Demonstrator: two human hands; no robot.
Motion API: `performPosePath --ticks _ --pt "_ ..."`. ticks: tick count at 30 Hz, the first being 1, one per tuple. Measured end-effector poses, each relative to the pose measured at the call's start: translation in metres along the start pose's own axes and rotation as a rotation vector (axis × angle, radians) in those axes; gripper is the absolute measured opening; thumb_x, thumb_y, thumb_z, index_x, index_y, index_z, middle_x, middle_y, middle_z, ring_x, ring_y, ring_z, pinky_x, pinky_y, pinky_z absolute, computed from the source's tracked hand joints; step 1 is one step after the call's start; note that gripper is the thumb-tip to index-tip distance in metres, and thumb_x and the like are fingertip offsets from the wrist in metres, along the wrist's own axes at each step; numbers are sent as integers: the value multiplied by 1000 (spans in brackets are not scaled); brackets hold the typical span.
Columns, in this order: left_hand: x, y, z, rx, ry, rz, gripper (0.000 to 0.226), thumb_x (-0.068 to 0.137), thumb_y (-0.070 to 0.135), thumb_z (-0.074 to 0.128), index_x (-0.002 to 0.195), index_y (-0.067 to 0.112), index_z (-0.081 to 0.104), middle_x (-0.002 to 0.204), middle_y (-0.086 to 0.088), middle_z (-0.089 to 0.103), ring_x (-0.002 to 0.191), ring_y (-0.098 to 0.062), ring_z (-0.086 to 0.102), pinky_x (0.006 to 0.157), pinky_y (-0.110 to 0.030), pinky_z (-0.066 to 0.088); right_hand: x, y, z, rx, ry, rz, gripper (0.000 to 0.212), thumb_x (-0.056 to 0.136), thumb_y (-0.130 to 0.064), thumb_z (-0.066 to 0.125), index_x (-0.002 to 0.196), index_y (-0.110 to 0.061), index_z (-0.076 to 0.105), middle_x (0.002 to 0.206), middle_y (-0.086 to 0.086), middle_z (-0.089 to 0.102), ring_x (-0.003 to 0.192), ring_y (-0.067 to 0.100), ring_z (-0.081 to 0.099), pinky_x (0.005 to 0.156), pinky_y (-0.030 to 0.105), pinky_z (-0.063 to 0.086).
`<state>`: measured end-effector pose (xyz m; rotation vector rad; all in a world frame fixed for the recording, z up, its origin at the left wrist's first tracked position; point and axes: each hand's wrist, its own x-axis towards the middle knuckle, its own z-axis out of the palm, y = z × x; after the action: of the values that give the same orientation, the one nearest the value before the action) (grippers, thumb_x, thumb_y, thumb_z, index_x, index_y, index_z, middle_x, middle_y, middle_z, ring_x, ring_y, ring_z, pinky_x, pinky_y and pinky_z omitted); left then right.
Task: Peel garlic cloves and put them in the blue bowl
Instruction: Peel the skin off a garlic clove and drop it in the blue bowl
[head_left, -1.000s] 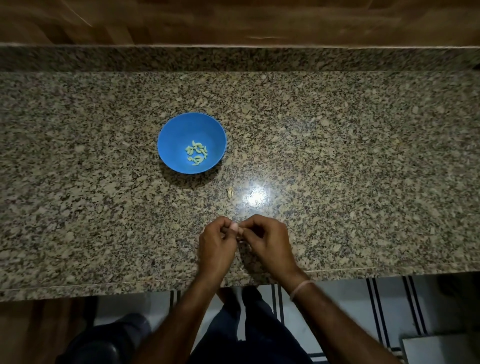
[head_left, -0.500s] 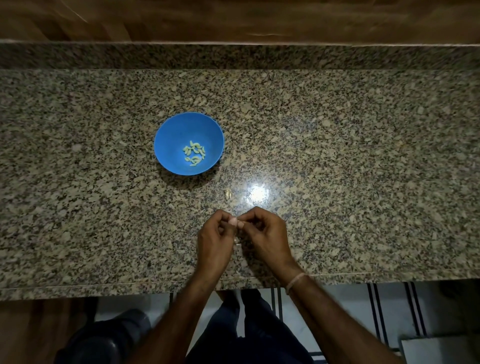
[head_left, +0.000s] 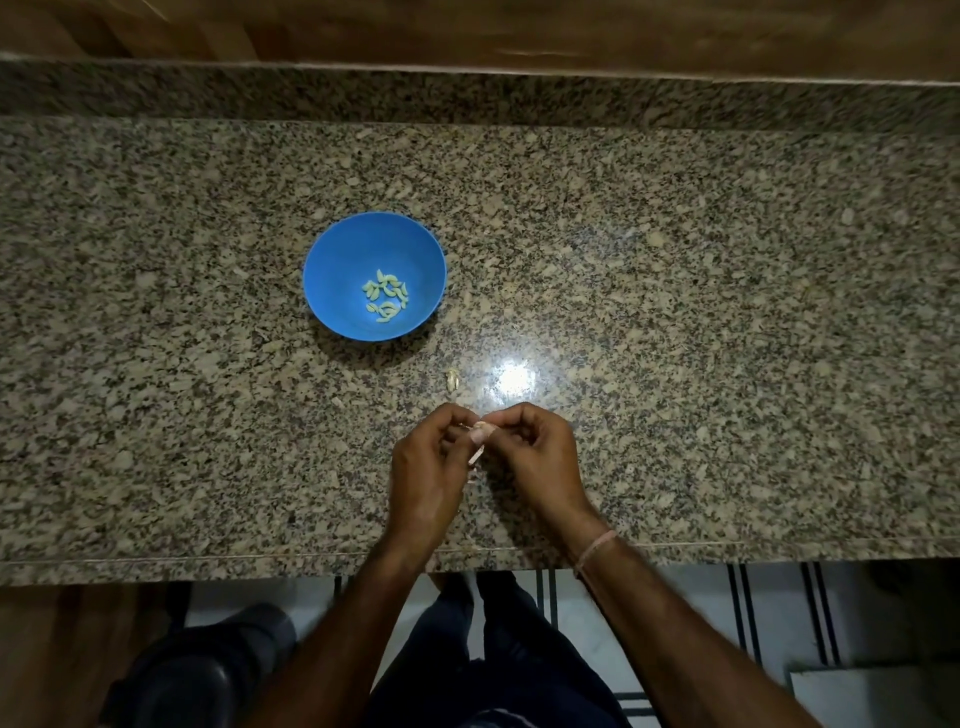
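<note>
Fingers curled, left hand and right hand pinching garlic clove

A speckled grey-and-beige granite tabletop is seen from above, polished enough that a bright white patch of lamp glare is mirrored near its middle. Along the back edge a low upstand of the same granite is set, and behind it brown wooden panelling is shown. Below the front edge a white tiled floor with dark stripes is visible, with brown wood at the lower left. The room is dimly lit.
</note>
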<state>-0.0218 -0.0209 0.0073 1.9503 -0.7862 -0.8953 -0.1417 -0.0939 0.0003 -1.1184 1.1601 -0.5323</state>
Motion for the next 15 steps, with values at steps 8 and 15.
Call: performPosePath --ticks 8,15 --pt "3 -3 -3 162 -47 10 12 93 20 71 83 27 73 75 12 70 75 -2 65 62 -16 48 -4 13 -9 -402 -13 -303 9 93 -9 75 92 -17 77 82 -8 75 78 12 72 71 42 61" --pt "-1 -8 -3 452 -61 250 18 97 16 60 81 21 58 70 6 57 61 -14 51 53 -38 42 -10 28 -9 -623 33 -426 7 97 -23 68 91 -25 71 82 -11 71 72 8 66 63 40 55"
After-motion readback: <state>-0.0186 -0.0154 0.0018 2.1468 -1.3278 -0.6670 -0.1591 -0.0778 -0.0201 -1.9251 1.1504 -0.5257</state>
